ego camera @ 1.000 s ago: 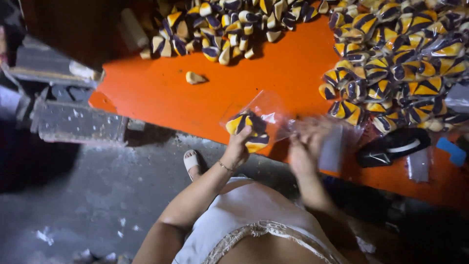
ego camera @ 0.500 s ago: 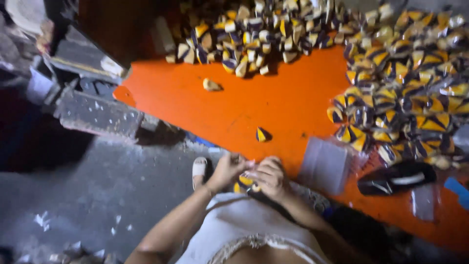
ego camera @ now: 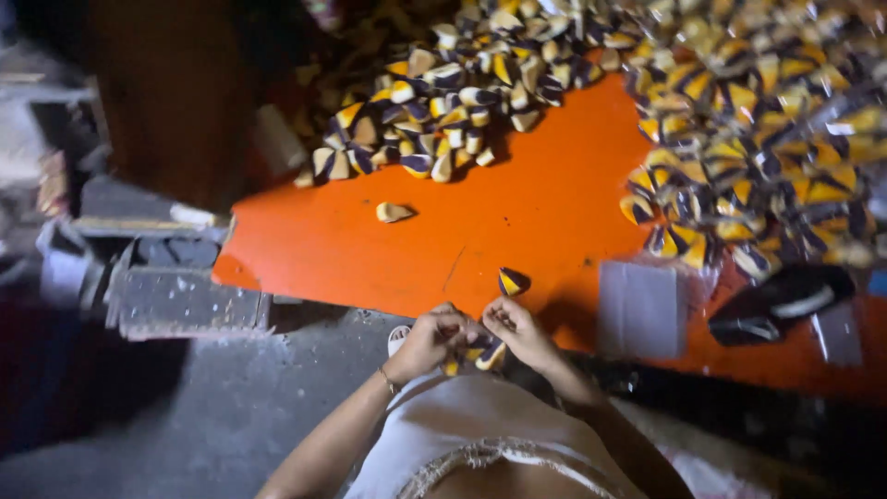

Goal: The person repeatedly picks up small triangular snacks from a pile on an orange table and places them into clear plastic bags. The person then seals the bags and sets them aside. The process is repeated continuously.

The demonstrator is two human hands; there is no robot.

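Both hands meet at the near edge of the orange board, just off its lower rim, above the person's lap. Left hand and right hand are both curled shut, fingertips pinching the same small bundle of wedge pieces, yellow, dark and white, held between them. The bundle sits right at the gap between the 2 hands, touching both; neither hand is clearer nearer. Its long axis looks tilted, running from lower left up toward the right hand, but it is small and partly hidden by fingers.

1 loose wedge lies on the orange board just beyond the right hand's fingertips, point roughly up; the right hand is the nearer one. 1 pale piece lies farther up the board, well apart from both hands. A heap of wedges sits at the board's far edge, another bagged pile along its right side. Clear plastic bags and a dark sandal lie on the board's near right part.
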